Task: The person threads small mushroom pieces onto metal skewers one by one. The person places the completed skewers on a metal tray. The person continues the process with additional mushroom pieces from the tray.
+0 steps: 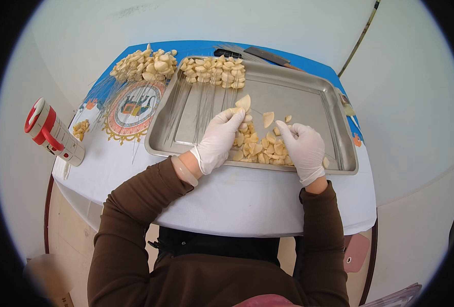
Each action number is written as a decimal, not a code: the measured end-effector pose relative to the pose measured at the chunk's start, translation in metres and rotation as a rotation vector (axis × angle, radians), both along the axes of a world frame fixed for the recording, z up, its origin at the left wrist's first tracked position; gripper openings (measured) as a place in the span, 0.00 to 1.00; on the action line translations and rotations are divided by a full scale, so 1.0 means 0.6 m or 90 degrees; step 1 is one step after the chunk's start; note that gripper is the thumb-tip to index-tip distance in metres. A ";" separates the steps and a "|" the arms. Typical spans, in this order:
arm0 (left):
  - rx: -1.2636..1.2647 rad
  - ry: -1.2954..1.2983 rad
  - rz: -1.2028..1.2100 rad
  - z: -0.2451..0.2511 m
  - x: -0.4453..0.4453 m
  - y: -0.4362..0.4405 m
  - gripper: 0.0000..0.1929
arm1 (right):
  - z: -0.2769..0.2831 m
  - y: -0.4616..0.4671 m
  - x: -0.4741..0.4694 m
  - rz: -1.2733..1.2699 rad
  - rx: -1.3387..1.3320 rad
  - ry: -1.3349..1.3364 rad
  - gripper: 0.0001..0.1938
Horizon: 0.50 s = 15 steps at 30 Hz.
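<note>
My left hand (221,134), in a white glove, pinches pale slices stacked together over the steel tray (292,78); a larger slice (243,103) stands up at its fingertips. My right hand (305,146), also gloved, hovers over the tray's right half with thumb and fingers close together; whether something small is between them cannot be told. Loose pale slices (273,149) lie heaped between and below the hands, with a single slice (268,119) above the heap. Filled skewers (213,73) lie side by side at the tray's upper left, their thin metal ends pointing towards me.
Left of the tray is a pile of filled skewers (146,65). A red-and-white lidded cup (54,132) stands at the table's left edge beside small yellowish pieces (81,129). A cleaver (267,55) lies behind the tray. Bare metal skewers (332,126) lie along its right side.
</note>
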<state>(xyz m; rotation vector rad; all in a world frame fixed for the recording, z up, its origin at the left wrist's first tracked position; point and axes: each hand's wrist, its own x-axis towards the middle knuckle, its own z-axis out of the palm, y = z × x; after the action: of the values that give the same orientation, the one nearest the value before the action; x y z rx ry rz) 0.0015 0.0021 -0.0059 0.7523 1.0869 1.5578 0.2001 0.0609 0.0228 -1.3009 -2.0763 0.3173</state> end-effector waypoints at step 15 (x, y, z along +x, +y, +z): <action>-0.033 0.040 -0.043 0.000 -0.001 0.001 0.13 | -0.011 0.003 -0.002 0.022 0.006 0.038 0.30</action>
<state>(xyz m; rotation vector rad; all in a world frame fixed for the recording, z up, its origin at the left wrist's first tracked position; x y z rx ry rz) 0.0010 0.0030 -0.0056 0.7995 1.1323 1.4526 0.1990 0.0630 0.0164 -1.2367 -2.0489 0.3563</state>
